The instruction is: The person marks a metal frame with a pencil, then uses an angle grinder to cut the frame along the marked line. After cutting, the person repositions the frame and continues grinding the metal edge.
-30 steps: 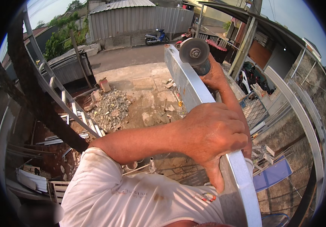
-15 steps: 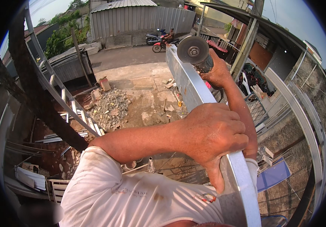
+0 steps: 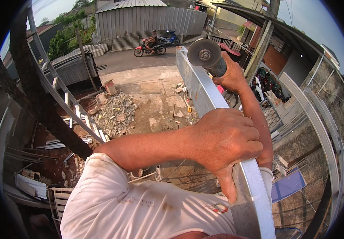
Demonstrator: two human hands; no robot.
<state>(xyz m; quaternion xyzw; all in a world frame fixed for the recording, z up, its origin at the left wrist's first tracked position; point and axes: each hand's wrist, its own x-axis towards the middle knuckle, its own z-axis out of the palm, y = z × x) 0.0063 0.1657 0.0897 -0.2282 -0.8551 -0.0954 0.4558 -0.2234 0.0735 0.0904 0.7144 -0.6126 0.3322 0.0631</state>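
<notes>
A long galvanised metal channel (image 3: 251,185) runs from the lower edge up and away to a far end above the street. My left hand (image 3: 230,141) is closed over it in the middle of the view, fingers curled across the top and thumb down its left side. My right hand (image 3: 231,73) grips an angle grinder (image 3: 217,67) just right of the channel's far part. The grinder's dark disc (image 3: 204,53) is tilted up toward me, over the channel's top edge near the far end; I cannot tell whether it touches the metal.
An aluminium ladder (image 3: 66,103) and dark tree trunk (image 3: 40,113) stand at left. Below lie a rubble pile (image 3: 118,115), metal scraps and a blue panel (image 3: 287,185). Curved metal lengths (image 3: 317,123) rise at right. On the street, a person rides a red motorbike (image 3: 150,48) past a parked blue one.
The rider and red motorbike have moved left along the street. My right hand and the grinder shifted slightly up and right, then held nearly still. My left hand stays on the channel.
</notes>
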